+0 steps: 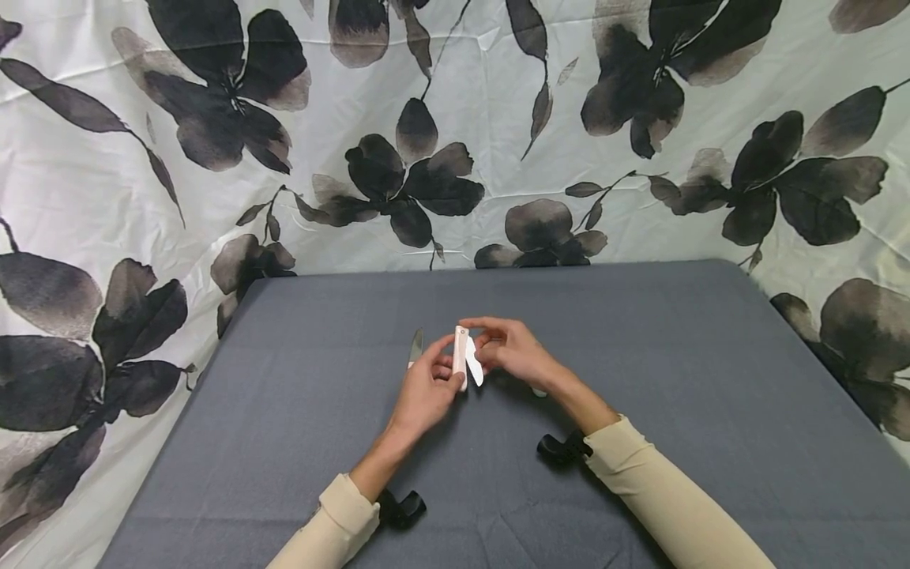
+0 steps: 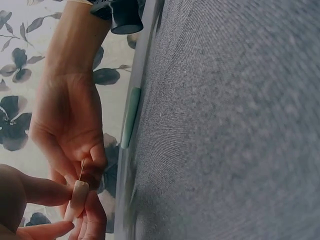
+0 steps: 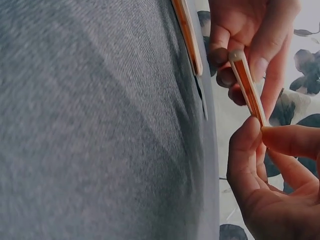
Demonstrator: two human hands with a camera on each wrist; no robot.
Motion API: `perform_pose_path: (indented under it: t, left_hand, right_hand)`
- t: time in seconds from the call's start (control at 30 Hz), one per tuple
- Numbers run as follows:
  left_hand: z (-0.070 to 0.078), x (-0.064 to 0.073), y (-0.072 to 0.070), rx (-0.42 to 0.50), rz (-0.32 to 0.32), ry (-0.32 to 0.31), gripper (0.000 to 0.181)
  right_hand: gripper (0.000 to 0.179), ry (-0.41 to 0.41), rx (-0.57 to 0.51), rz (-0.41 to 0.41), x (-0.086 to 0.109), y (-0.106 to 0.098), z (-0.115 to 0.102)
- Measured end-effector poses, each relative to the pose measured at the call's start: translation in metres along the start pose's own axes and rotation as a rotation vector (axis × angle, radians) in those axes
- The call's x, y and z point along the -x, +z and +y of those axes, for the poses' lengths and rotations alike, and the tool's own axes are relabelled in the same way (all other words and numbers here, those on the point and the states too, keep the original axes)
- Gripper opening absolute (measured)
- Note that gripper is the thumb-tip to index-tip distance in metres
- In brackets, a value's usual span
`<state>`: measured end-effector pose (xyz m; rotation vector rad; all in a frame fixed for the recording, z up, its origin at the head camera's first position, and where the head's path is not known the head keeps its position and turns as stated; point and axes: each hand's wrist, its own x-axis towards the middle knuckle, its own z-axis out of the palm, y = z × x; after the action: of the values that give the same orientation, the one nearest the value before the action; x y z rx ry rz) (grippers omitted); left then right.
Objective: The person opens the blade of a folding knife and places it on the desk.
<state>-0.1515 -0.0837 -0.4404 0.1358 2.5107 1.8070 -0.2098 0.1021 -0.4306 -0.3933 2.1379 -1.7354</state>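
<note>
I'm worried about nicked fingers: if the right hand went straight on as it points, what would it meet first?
Most likely the folding knife, which the left hand holds just ahead; the right hand seems to pinch it, though depth is unclear.

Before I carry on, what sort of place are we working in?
Probably an improvised indoor recording setup: a creased floral fabric backdrop hangs behind a gray cloth-covered table, and black devices, perhaps cameras, are worn at both wrists.
</note>
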Motion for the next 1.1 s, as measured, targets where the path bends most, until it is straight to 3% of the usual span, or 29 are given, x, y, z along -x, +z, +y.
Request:
perform_pose_path:
  t: [0.23,0.63,1.1]
  left_hand:
    - [-0.0016,-0.0026,0.0008,0.013,0.002,-0.006,0.059]
    - [-0.0011,-0.0061,0.0016,0.108,0.047,-0.046,0.063]
    - [0.0010,-0.0066,0.0012,0.120,0.062,-0.037,0.063]
  right_hand:
    - [0.057,-0.016,0.059,-0.004,-0.0017,-0.0063,0.0025]
    - [0.062,-0.015,-0.008,-0.050,-0.0057,-0.0076,0.0026]
    - [0.050,0.016,-0.031,0.000,-0.0028,-0.0045,0.0003]
